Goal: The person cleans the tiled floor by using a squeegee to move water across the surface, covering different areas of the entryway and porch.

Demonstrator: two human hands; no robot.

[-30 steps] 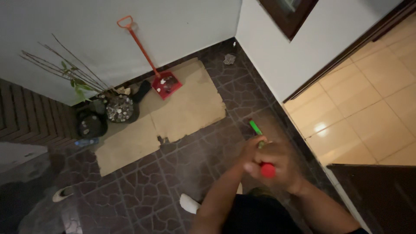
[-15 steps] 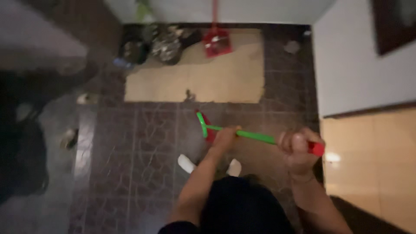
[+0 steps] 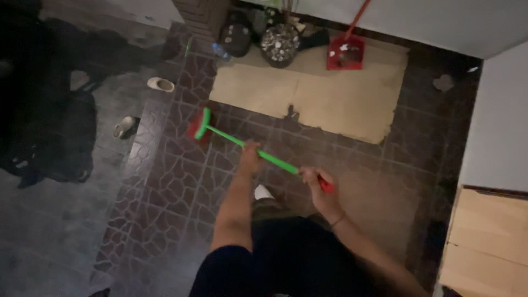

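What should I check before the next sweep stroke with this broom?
1. Left hand closed on the green broom handle, mid-shaft: ok.
2. Right hand closed near the handle's red end: ok.
3. Broom head down on the dark tiled floor: cannot tell, the picture is too dim.
4. Path around the head: not ok, a shoe and another shoe lie close on the left.
5. Red dustpan in view: ok, it sits on the cardboard sheet by the wall.
6. Debris on the floor: cannot tell, too dark.

A red dustpan [image 3: 345, 54] rests on flattened cardboard [image 3: 324, 99] beside stone-filled pots [image 3: 279, 45]; two light shoes [image 3: 160, 84] lie well apart on dark tiles.
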